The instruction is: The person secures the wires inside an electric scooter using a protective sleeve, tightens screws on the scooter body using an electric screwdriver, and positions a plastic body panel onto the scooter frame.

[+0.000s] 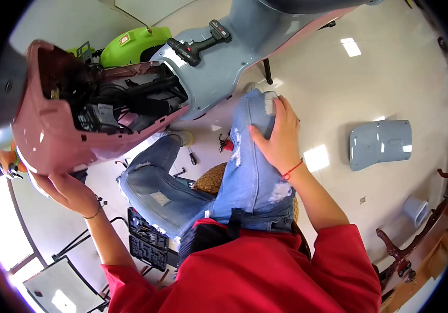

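My left hand (pixel 71 194) is at the lower edge of the pink scooter body panel (pixel 59 136), fingers against it and the fingertips partly hidden. A thin white edge (pixel 26 163) runs behind those fingers. My right hand (pixel 280 136) rests on my right knee, fingers stretched and thumb apart, holding nothing. The scooter's open compartment (pixel 130 99) shows black cables and frame parts. On the grey-blue scooter panel (pixel 211 73) lies a black cordless drill (pixel 199 44).
A grey-blue cover (pixel 381 144) lies on the floor to the right. Below my legs are an open tool case (pixel 148 240), a screwdriver (pixel 192 156) and a red-handled tool (pixel 226 144). A bright green part (pixel 132 47) stands behind the scooter. Carved wooden furniture (pixel 417 250) lines the right side.
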`<state>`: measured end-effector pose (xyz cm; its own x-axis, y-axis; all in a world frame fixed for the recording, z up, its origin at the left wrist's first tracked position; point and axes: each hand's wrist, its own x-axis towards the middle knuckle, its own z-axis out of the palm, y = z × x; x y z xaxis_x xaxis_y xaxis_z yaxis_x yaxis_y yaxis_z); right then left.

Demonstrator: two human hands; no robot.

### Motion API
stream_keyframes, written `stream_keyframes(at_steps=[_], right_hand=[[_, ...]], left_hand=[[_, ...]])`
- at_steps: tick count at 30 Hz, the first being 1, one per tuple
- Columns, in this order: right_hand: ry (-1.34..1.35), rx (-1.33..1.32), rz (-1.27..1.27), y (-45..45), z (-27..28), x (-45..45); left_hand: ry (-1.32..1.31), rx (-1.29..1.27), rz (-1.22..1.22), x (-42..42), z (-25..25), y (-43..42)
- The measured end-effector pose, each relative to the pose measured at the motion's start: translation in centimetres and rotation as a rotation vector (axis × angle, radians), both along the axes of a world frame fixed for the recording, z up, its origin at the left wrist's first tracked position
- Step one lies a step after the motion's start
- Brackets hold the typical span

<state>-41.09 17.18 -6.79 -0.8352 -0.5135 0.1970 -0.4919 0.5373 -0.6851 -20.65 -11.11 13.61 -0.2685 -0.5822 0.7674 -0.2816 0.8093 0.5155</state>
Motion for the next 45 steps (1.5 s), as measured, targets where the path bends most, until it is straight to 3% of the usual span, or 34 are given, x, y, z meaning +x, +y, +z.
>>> stream_keyframes(at_steps=[5, 9, 11, 13, 15, 17, 20, 22, 25, 26, 30, 34, 39, 42, 43, 45], right_hand=[[0.091, 0.036, 0.003, -1.5, 0.2, -3.1], [0.119, 0.072, 0.145, -3.3, 0.3, -6.5], [-0.288, 0.361, 0.384, -5.3, 0.5, -8.9], [-0.292, 0.464, 0.517, -8.8, -1.2, -10.5], [-0.14, 0.533, 0.744, -12.8, -3.2, -11.8], [-0.103, 0.475, 0.778, -17.4, -5.9, -13.1], [-0.019, 0.522, 0.653, -25.1, -8.9, -14.8], [0.362, 0.431, 0.429, -28.9, -11.8, -15.6], [0.438, 0.412, 0.406, -31.5, -15.5, -17.0], [0.381, 0.534, 0.432, -31.6, -16.4, -17.4], [0.521, 0.452, 0.465, -31.3, -18.8, -18.9], [0.241, 0.577, 0.531, -30.1, -19.0, -16.3], [-0.071, 0.568, 0.538, -27.6, -13.0, -14.0], [-0.419, 0.39, 0.548, -25.6, -9.1, -12.6], [-0.406, 0.391, 0.543, -24.9, -7.7, -11.8], [-0.601, 0.092, 0.477, -23.1, -5.1, -9.4]], left_hand=[[0.114, 0.007, 0.015, -0.2, -1.9, -1.4], [-0.004, -0.06, 0.0, 1.5, -1.2, -4.0], [-0.023, -0.128, 0.093, 0.6, -1.4, -4.0], [0.187, -0.005, -0.028, 1.4, -1.9, -4.7], [0.218, -0.043, 0.097, 2.6, -2.2, -4.6], [0.212, -0.055, 0.143, 3.4, -2.5, -4.5], [0.197, -0.077, 0.175, 3.4, -2.8, -4.6], [0.188, -0.083, 0.19, 3.6, -2.6, -4.4], [0.179, -0.086, 0.208, 4.0, -2.4, -4.2], [0.178, -0.089, 0.211, 4.1, -2.5, -4.1], [0.171, -0.096, 0.229, 4.0, -2.7, -4.0], [0.178, -0.088, 0.218, 3.9, -2.9, -3.9], [0.198, -0.073, 0.177, 3.5, -3.5, -4.5], [0.217, -0.067, 0.141, 3.1, -3.8, -4.7], [0.23, -0.06, 0.132, 3.0, -3.9, -4.7], [0.246, -0.046, 0.115, 2.6, -4.1, -4.7]])
